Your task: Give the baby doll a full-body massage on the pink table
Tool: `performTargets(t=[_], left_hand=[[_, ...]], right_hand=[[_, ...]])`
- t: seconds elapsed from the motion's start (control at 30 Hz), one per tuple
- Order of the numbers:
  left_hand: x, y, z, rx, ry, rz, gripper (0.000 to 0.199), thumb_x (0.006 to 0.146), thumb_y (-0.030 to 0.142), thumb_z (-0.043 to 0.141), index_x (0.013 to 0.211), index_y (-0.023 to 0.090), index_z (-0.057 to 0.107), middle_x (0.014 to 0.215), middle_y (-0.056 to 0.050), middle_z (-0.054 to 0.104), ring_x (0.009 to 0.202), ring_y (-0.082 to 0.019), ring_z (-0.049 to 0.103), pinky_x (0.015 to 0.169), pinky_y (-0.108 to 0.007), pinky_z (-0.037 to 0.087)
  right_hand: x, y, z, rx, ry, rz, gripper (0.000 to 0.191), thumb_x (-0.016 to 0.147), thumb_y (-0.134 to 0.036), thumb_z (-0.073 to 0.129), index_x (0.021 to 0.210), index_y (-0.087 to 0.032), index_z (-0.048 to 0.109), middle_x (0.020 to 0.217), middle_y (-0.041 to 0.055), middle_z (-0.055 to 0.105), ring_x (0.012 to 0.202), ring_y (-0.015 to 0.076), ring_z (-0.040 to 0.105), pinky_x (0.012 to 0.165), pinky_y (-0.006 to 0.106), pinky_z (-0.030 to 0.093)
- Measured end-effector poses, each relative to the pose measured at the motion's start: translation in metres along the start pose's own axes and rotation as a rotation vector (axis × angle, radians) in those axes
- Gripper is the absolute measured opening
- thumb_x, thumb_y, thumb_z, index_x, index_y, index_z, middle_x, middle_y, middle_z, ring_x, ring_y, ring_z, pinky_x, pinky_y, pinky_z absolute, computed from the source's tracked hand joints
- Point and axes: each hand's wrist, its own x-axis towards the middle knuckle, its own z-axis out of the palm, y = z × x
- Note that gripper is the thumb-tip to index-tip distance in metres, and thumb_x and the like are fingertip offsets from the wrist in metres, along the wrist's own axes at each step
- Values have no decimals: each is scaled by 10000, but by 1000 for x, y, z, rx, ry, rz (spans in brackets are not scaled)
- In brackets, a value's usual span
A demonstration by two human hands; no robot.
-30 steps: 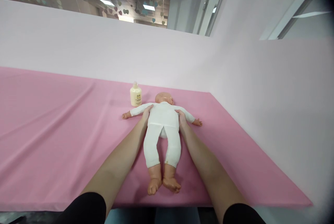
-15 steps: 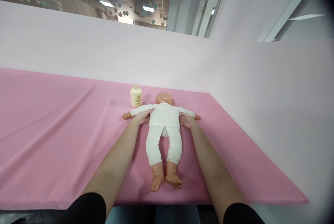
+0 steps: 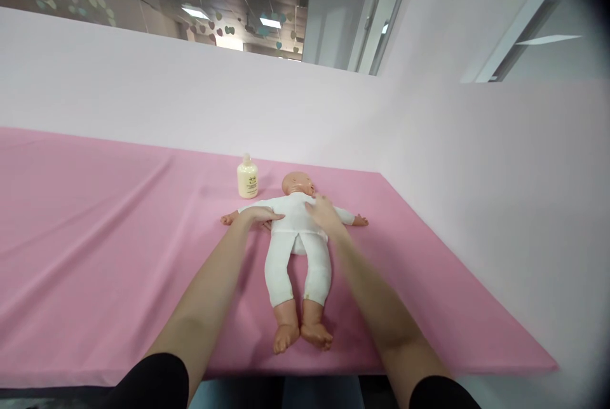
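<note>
A baby doll (image 3: 298, 269) in a white suit lies on its back, head away from me and turned to the right, arms spread and legs toward me. My left hand (image 3: 261, 214) is at the left side of its torso, the thumb over the chest and the fingers curled low against the side, partly hidden. Over the right side of the doll's chest, near the shoulder, is my right hand (image 3: 325, 213), slightly blurred. Its fingers are apart, with nothing held between them.
A pale yellow pump bottle (image 3: 248, 180) stands just beyond the doll's left arm. The pink padded surface (image 3: 119, 256) runs to a white wall (image 3: 166, 85) at the back and another at the right. A window (image 3: 229, 2) is above the back wall.
My right hand has moved from the doll's right side up and inward onto the upper chest. My left thumb has shifted slightly down over the torso. The doll stays in place.
</note>
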Motion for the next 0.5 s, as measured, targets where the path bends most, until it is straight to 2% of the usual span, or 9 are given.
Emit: performTargets(t=[0.03,0.1,0.17,0.23,0.3,0.37,0.43,0.47,0.5], left_hand=[[-1,2,1,44,24,-35,453,551,536,794,677,126,649,665,-109,698,705,-230,675,717,-312,534],[-5,7,2,118,65,-97,422,563,541,778,650,152,637,617,-95,688,674,-234,671,668,-313,531],[-11,12,4,184,92,-142,371,582,515,769,622,173,631,591,-93,683,652,-239,665,640,-316,523],[-17,19,3,255,184,-143,317,626,465,745,587,174,627,575,-102,674,639,-245,657,636,-323,516],[-22,28,0,367,410,-14,275,712,403,671,581,166,626,593,-102,669,654,-249,654,665,-337,512],[-25,41,-8,518,737,239,237,810,332,552,679,159,646,711,-99,685,758,-247,656,760,-351,502],[-27,56,-21,680,1034,487,223,877,253,453,902,141,644,950,-109,679,974,-237,612,921,-352,442],[-28,64,-29,752,1150,583,234,891,219,441,1016,123,615,1096,-119,639,1100,-232,549,1003,-347,383],[-28,71,-37,820,1217,644,268,896,192,441,1113,102,569,1210,-125,581,1190,-232,479,1052,-344,333]], right_hand=[[-3,-8,9,-62,35,-115,488,915,-374,430,1353,-159,397,1406,158,429,1312,268,390,1084,440,292],[-9,-19,26,-171,-19,-247,549,910,-431,442,1405,-212,350,1511,119,281,1396,301,238,1106,512,222],[-15,-23,36,-256,-117,-291,542,926,-484,383,1410,-241,363,1548,97,201,1427,334,134,1098,594,146],[-18,-22,40,-310,-174,-291,531,943,-500,322,1409,-251,377,1557,91,181,1432,338,106,1089,620,111],[-19,-21,40,-339,-184,-284,532,950,-496,302,1415,-248,372,1558,93,181,1431,330,117,1093,606,116],[-18,-20,39,-355,-183,-282,537,950,-496,302,1422,-247,362,1559,93,177,1429,331,124,1094,597,125],[-17,-19,39,-367,-175,-282,535,951,-489,303,1425,-248,356,1561,89,172,1429,330,126,1096,593,128],[-17,-19,40,-373,-171,-283,533,951,-486,304,1426,-250,354,1561,89,173,1427,329,131,1096,593,127],[-17,-19,40,-377,-166,-284,532,951,-484,306,1427,-249,353,1560,91,178,1425,329,138,1097,593,126]])
